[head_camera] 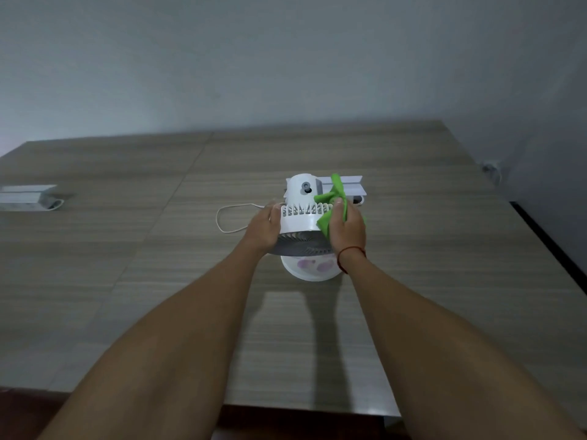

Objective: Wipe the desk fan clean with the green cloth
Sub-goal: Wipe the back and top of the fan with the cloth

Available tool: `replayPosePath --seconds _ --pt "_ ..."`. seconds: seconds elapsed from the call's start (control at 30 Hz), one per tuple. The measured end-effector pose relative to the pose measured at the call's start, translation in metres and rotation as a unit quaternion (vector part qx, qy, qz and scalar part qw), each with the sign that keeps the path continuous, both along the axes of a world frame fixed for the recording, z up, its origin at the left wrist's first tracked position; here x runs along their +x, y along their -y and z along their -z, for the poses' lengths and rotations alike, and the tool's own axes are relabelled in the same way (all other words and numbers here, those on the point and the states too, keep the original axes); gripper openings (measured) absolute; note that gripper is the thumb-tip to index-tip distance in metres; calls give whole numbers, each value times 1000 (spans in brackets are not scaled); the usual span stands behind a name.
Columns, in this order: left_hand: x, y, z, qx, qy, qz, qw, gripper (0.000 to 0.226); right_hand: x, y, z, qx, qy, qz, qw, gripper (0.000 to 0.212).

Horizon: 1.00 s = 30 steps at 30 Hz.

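Observation:
A small white desk fan (300, 219) stands on the wooden desk (158, 249), its grey grille facing me and tilted down over its round white base (309, 269). My left hand (265, 227) grips the fan's left side. My right hand (347, 228) presses a crumpled green cloth (330, 201) against the fan's right side, with part of the cloth sticking up above my fingers. A red string circles my right wrist.
The fan's white cord (228, 217) loops on the desk to the left. A white rail-shaped box (344, 185) lies just behind the fan. A white power strip (27, 198) sits at the far left. A wall outlet (490, 168) is at the right, beyond the desk edge.

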State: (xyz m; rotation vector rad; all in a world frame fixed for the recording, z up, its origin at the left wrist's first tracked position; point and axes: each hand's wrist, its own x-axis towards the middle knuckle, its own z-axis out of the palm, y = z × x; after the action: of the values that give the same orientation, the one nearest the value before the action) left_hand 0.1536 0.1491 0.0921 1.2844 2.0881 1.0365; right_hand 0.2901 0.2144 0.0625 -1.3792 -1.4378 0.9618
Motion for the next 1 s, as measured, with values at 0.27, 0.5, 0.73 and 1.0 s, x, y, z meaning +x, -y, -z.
replayPosePath --seconds 0.27,0.5,0.73,1.0 --pt "-13 -4 7 6 15 7 1000 43 17 -20 28 -228 -188 26 955 38" --pt "-20 -10 10 -18 4 1 1000 51 13 -16 36 -265 -236 36 934 46" --pt "-5 -12 0 -43 24 -12 999 51 -5 -5 -9 -68 -103 39 992 49" --pt "2 -2 -7 -40 114 -39 992 53 -27 23 -39 76 224 -172 956 49"
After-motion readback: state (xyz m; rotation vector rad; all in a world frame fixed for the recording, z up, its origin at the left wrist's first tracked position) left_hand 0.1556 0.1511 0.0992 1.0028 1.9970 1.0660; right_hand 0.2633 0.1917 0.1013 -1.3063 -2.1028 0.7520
